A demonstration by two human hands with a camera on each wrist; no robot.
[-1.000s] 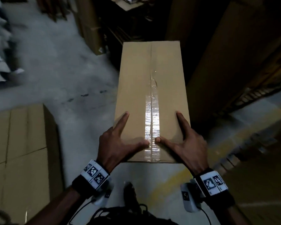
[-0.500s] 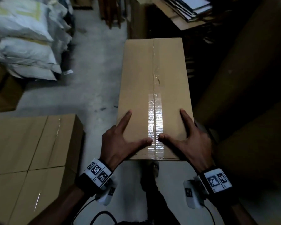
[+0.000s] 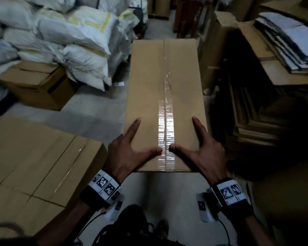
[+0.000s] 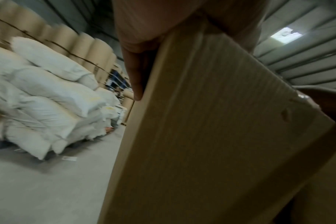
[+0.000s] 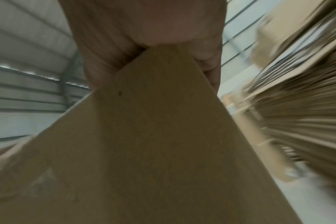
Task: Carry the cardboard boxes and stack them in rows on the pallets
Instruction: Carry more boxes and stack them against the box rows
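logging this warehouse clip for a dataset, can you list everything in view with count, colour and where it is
carried cardboard box: one, brown, taped along its top seam, held out in front at centre
stacked cardboard boxes: several, brown, taped, packed side by side at lower left
open cardboard box: one, brown, on the floor at left, against the sacks
sacks: many, white with some yellow marks, piled at upper left
flattened cardboard: a stack, brown, at right
paper stack: one, white and grey, on cardboard at upper right
floor: grey concrete
left hand: grip on the box's near left corner, thumb on top
right hand: grip on the near right corner, thumb on top
wrist bands: two, black with white markers
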